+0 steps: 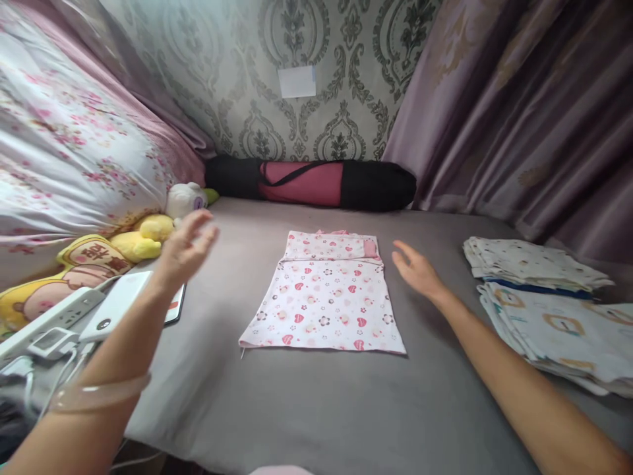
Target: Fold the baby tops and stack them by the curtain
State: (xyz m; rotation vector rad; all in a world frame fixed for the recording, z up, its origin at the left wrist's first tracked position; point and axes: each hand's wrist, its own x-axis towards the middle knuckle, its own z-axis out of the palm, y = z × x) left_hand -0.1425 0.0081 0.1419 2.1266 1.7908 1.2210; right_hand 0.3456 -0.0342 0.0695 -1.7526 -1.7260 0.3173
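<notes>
A white baby garment or cloth printed with pink hearts and flowers lies flat on the grey sheet. Its far end is folded over into a band, with a small pink patch at the right of the fold. To the left of the cloth, my left hand hovers in the air, fingers apart and slightly blurred, holding nothing. My right hand is just right of the folded band, apart from it, with fingers stretched out and nothing in them.
Folded cloths are stacked at the right. A black and pink roll bag lies along the wall. At the left are yellow plush toys, a white plush, a power strip with cables and a white device.
</notes>
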